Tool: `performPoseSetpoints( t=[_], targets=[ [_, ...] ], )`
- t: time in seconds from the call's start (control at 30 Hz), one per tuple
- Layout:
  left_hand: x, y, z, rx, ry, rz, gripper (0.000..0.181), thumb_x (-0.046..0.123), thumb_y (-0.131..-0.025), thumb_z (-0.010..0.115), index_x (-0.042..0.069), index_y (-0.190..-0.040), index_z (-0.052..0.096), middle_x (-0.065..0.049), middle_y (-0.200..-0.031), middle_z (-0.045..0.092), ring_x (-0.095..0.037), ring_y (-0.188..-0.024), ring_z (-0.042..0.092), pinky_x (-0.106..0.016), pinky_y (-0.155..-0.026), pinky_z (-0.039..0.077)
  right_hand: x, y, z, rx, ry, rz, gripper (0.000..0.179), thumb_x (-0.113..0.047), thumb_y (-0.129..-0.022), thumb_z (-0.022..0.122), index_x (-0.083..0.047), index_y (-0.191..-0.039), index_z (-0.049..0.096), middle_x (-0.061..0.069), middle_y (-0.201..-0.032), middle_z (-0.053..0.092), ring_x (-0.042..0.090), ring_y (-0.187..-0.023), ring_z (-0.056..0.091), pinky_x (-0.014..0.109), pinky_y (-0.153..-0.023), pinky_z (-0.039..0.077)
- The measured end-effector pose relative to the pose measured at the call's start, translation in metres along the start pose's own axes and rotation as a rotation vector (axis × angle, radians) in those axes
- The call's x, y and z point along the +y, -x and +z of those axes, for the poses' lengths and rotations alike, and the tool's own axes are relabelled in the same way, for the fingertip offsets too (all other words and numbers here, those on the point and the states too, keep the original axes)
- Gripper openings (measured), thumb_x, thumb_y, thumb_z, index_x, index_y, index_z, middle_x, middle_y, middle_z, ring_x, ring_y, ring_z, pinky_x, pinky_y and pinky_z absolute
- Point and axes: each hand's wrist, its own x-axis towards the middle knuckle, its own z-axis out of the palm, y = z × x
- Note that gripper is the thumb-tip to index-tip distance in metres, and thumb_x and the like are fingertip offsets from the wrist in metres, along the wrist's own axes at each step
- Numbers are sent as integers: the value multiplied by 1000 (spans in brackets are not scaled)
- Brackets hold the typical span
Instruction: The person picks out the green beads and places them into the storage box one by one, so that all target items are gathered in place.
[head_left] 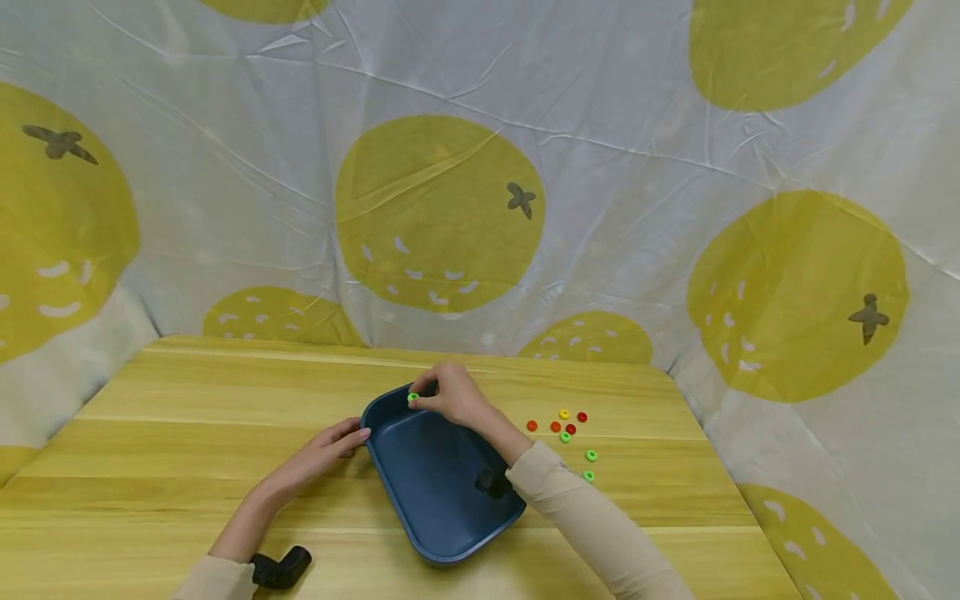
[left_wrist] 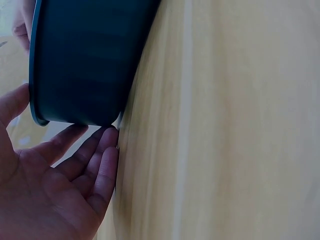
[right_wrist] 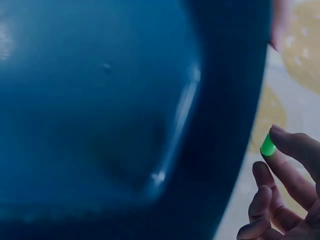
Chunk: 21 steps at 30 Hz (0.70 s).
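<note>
1. One green ring (right_wrist: 268, 146) sits pinched between thumb and forefinger of your right hand (head_left: 459, 395), at the far end of the tray (head_left: 438, 492); from that hand, the tray's long axis runs back toward you.
2. Your left hand (head_left: 324, 454) has its fingers loosely extended, tips against the tray's outer wall, thumb at its rim; the green ring lies to its right and slightly beyond.
3. Eight loose rings (head_left: 565, 437) show right of your right hand: red, orange, yellow, green.
4. The tray looks like smooth blue plastic, round-cornered, thin-lipped; the rings, glossy and holed; the counter (head_left: 225, 392), streaky wood grain.
</note>
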Motion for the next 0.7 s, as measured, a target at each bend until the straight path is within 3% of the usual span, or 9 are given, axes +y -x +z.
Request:
performPoseSetpoints(
  t=[0.23,0.7],
  targets=[
    [0,0,-1,-22,-6,43,62,36,-101,36,-8,-144,25,-28,-144,36,-41,-131,39,-54,-107,32,-2,1,24,-120,131,-17,14,-25,-82,73,-17,-93,75,-5,-91,73,7,-85,64,14,-70,49],
    [-1,-1,0,-24,-4,69,57,36,-102,34,-5,-142,31,-27,-140,41,-39,-129,42,-51,-105,36,-9,1,58,-223,188,-25,11,-21,-81,74,-17,-91,74,-6,-84,69,-1,-70,58,10,-59,43]
  ],
)
